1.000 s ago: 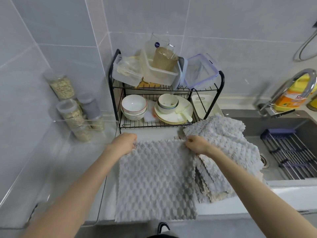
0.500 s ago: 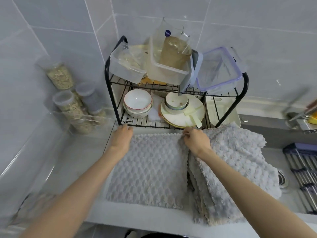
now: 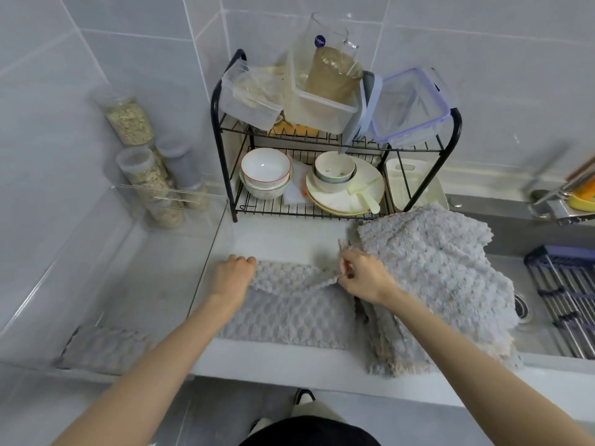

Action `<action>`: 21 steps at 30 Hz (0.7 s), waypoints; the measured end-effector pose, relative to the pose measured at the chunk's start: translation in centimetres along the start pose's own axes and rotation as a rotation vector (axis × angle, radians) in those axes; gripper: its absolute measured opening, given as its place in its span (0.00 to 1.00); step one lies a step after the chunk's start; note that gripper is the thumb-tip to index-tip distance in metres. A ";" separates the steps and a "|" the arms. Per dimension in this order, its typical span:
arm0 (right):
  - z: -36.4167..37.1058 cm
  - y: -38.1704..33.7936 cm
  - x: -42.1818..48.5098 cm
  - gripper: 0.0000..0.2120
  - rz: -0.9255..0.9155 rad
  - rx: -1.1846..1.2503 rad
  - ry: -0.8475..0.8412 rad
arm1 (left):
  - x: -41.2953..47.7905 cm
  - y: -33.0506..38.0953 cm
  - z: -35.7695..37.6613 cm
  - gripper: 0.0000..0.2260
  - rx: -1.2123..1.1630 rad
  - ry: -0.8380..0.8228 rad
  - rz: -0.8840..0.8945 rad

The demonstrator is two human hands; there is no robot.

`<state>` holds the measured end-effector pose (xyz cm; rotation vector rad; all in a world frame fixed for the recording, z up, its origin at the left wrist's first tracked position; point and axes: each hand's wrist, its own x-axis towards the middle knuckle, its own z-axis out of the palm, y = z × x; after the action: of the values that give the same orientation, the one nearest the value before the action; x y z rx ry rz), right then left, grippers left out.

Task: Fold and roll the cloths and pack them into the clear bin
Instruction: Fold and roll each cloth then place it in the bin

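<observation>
A grey textured cloth lies on the white counter in front of me, its far edge turned back toward me. My left hand grips the cloth's far left corner with curled fingers. My right hand pinches the far right corner, lifted a little off the counter. A stack of several more grey cloths lies to the right, partly over the sink edge. The clear bin stands on the left; a rolled grey cloth lies inside at its near end.
A black wire dish rack with bowls, plates and plastic containers stands behind the cloth. Jars of grain line the left wall behind the bin. The sink with a purple roll-up rack and a tap is at the right.
Both hands pulled the cloth's far edge back toward me, folding it over itself. The camera tilted down and closer.
</observation>
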<state>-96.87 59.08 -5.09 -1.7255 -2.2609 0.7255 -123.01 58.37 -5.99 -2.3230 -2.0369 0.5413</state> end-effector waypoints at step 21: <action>5.5 -0.6 -7.4 0.06 0.074 -0.259 -0.273 | -6.0 0.9 6.9 0.18 0.077 -0.087 0.093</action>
<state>-97.65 50.53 -8.57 -1.9371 -2.5843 0.7510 -124.49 50.97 -11.20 -2.3991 -1.9122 0.7239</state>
